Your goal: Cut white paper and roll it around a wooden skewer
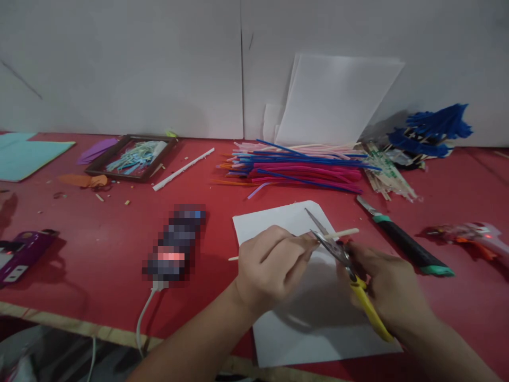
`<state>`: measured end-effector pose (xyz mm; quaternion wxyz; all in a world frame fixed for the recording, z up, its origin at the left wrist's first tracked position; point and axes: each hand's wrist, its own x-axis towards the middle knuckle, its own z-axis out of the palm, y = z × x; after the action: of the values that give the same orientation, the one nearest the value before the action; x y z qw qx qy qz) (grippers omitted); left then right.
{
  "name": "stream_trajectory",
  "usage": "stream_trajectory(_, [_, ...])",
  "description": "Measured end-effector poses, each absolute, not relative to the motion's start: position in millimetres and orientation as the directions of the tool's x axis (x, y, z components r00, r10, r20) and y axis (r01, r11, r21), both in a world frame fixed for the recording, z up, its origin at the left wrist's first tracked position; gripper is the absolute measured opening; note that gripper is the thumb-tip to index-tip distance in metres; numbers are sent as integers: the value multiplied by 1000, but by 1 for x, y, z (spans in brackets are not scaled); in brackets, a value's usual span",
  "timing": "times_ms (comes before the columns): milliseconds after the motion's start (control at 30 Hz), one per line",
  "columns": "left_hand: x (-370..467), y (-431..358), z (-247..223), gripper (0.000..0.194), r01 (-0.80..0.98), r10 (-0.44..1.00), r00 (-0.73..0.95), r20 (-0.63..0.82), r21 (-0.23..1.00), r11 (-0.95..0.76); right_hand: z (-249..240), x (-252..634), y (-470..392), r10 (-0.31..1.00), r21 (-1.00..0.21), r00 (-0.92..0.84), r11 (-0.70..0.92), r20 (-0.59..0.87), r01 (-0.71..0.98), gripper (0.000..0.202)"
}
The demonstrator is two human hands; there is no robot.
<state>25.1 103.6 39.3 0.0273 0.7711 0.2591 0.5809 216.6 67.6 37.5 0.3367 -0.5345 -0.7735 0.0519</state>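
Observation:
My left hand [274,262] pinches a thin pale wooden stick [345,232], whose other end pokes out to the left of my fist. In my right hand [392,286] is a pair of scissors [368,307] with yellow handles. Their blades are parted, and the stick crosses between them just right of my left fingertips. Both hands are above white paper [318,329] lying on the red table. My right fingers are partly hidden behind the scissors.
Behind the paper lies a bundle of coloured pipe cleaners [302,167]. A utility knife [405,239] and a glue gun [465,233] are at the right. To the left are a phone [175,244] with a cable, a brown frame [115,172] and a purple device [29,254].

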Motion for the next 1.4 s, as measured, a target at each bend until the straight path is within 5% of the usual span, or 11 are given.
stream_trajectory(733, [22, 102, 38, 18, 276, 397, 274, 876, 324, -905, 39, 213, 67, 795, -318, -257, 483, 549, 816, 10])
stream_trajectory(1167, [24, 102, 39, 11, 312, 431, 273, 860, 344, -885, 34, 217, 63, 913, -486, -140, 328, 383, 810, 7])
stream_trajectory(1400, [22, 105, 41, 9, 336, 433, 265, 862, 338, -879, 34, 216, 66, 902, -454, -167, 352, 399, 818, 10])
